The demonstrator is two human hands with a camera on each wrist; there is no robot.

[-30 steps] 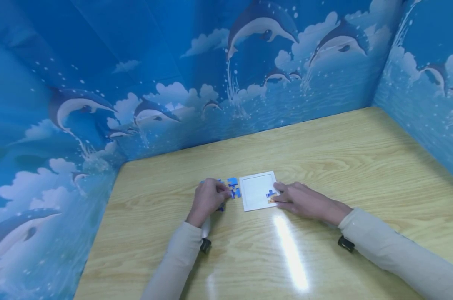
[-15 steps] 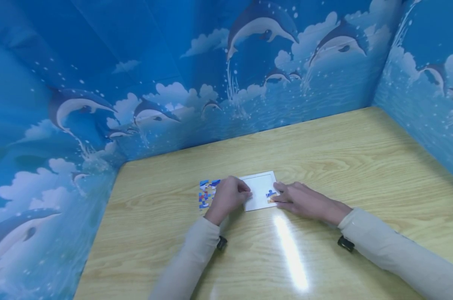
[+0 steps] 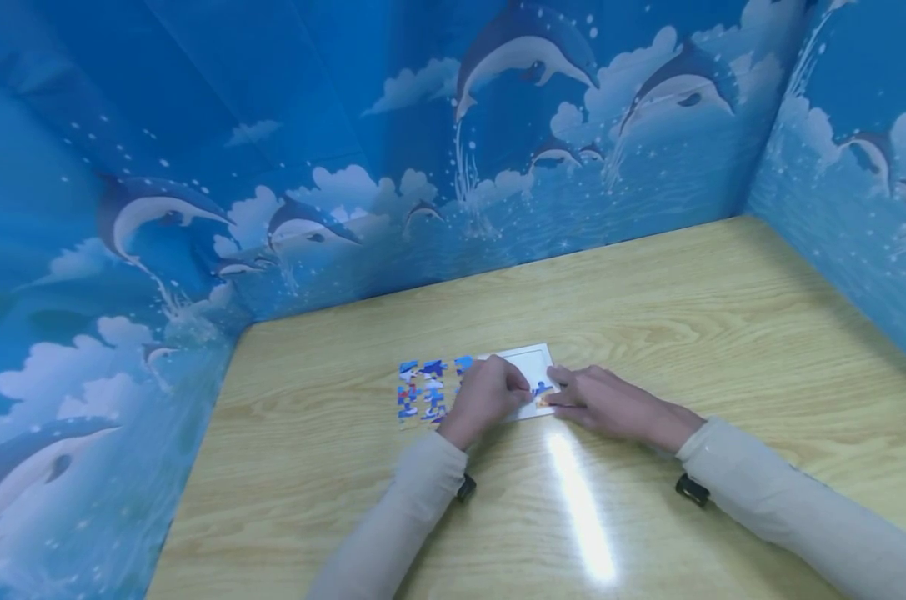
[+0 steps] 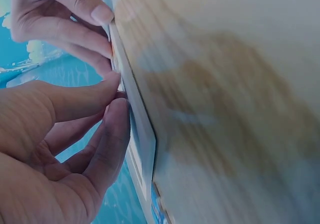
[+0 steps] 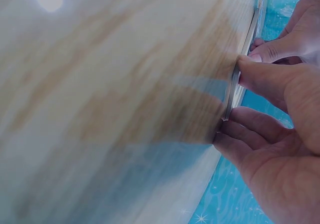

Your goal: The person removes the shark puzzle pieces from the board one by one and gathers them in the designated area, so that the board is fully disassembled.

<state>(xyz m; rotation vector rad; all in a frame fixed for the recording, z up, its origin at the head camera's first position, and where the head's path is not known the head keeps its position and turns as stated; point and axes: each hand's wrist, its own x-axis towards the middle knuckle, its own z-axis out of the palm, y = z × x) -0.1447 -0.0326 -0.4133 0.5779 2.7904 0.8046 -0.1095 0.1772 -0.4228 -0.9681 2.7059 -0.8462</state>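
A white square puzzle tray (image 3: pixel 529 362) lies flat on the table. Joined jigsaw pieces (image 3: pixel 543 389) fill its near right corner. My left hand (image 3: pixel 488 398) reaches across the tray, thumb and fingertips pinching a small puzzle piece (image 4: pixel 120 94) mostly hidden by the fingers, right beside the pieces in the corner. With the right hand (image 3: pixel 603 402) I hold the tray's right side. In the right wrist view its thumb is on the near rim (image 5: pixel 232 91) and the fingers are curled at the corner.
Loose blue, white and red jigsaw pieces (image 3: pixel 432 392) lie in columns left of the tray, some partly behind the left hand. A wood-grain table (image 3: pixel 332 467) extends around them. Dolphin-printed blue sheeting (image 3: pixel 392 208) stands along its back and sides.
My left hand has moved right from the loose pieces, across the tray to its right part, uncovering several pieces on the left. The right hand keeps its place on the tray.
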